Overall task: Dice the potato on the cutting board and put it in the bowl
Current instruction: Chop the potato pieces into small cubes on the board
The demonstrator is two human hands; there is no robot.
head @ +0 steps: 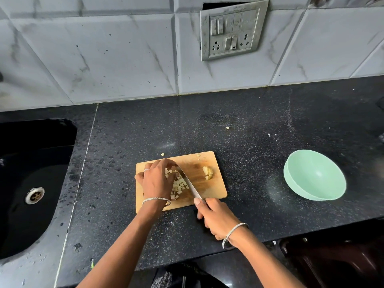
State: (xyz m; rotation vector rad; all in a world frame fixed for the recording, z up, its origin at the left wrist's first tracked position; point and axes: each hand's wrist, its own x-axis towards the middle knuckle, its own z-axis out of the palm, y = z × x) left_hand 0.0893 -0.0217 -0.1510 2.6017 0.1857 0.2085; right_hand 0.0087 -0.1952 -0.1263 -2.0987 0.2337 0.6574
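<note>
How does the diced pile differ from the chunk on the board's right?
The diced pile is many small cubes; the potato chunk is one larger piece. The pile lies between the left hand and the knife blade; the chunk sits apart, right of the blade, untouched. Both are pale yellow, on the cutting board.

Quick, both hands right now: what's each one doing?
Left hand: arched over the diced potato; whether it grips any cannot be told.
Right hand: closed round the knife handle.
</note>
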